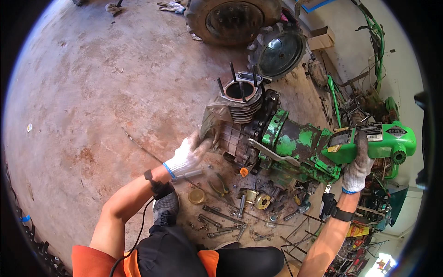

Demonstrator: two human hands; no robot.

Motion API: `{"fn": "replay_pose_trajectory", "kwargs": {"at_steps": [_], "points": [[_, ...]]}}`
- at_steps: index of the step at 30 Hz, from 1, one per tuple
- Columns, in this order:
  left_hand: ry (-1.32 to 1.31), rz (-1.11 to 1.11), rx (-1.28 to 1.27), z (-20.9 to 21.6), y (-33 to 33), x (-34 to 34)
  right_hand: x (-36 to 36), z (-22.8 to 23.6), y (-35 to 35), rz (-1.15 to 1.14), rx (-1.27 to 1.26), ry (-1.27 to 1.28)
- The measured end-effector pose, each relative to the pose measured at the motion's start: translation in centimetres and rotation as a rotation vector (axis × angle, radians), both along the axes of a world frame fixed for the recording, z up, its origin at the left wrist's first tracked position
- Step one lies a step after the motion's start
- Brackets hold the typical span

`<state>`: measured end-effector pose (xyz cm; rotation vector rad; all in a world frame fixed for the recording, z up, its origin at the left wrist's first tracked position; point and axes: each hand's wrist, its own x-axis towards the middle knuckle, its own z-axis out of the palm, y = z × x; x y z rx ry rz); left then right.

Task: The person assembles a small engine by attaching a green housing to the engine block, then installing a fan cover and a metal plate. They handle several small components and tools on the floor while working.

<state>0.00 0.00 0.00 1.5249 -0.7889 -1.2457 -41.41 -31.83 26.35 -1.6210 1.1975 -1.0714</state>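
My left hand (190, 150), in a white knit glove, is closed around the lower edge of a grey sheet-metal cover (216, 115) at the engine's left side. Beside that cover rises the finned cylinder (244, 112), its bore open at the top and upright studs around it. My right hand (360, 161), in a soiled glove, grips the green housing (390, 141) at the far right end of the machine. Between my hands runs the green, paint-worn gearbox casing (288, 138), bolted to the engine. A flat metal lever (274, 153) sticks out along its near side.
Sockets and bars (224, 217), pliers (219, 185) and a round brass-coloured cap (197, 196) lie on the floor near my feet. Two wheels, a large tyre (194, 23) and a smaller one (280, 53), stand behind. Green parts and tools line the right wall.
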Motion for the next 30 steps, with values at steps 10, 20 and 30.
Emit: {"fn": "replay_pose_trajectory", "kwargs": {"at_steps": [10,20,30], "points": [[0.120,0.055,-0.142,-0.6,0.0,-0.3,0.4,2.7,0.0,-0.077,0.011,0.179],[0.422,-0.029,-0.209,0.5,0.3,-0.6,-2.3,3.4,-3.5,0.100,-0.289,0.724],[0.210,-0.202,-0.172,0.5,0.3,-0.1,1.6,2.0,-5.5,-0.135,-0.213,0.418]]}}
